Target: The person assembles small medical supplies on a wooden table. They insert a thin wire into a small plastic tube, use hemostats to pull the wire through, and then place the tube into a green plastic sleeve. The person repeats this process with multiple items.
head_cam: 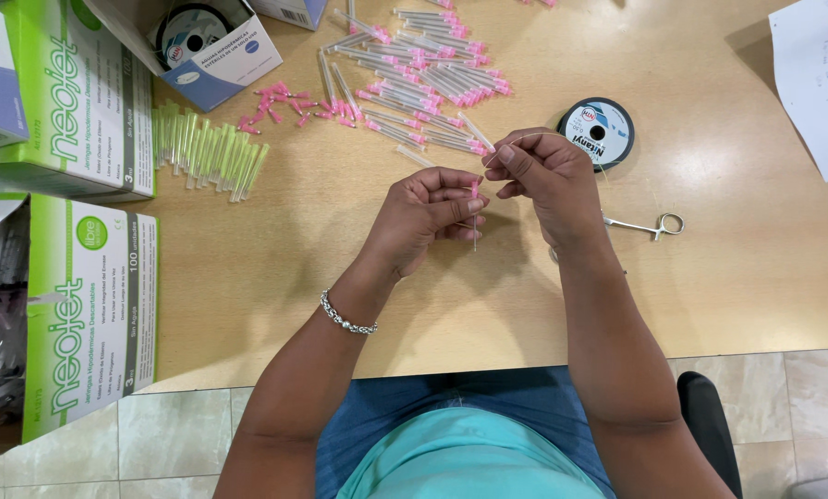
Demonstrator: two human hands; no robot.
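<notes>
My left hand (423, 212) pinches a thin needle with a pink hub (475, 214), held upright above the wooden table (248, 268). My right hand (543, 180) is right beside it, fingers pinched on a fine clear thread (525, 139) that runs toward the needle's top. A silver bracelet sits on my left wrist. The black thread spool (597, 132) lies just behind my right hand.
A heap of pink-hubbed capped needles (423, 83) lies at the back, with a row of green caps (206, 148) to its left. Small metal scissors (650, 225) rest right of my hands. Green and white boxes (91, 305) stand at the left, papers (821, 83) at the right.
</notes>
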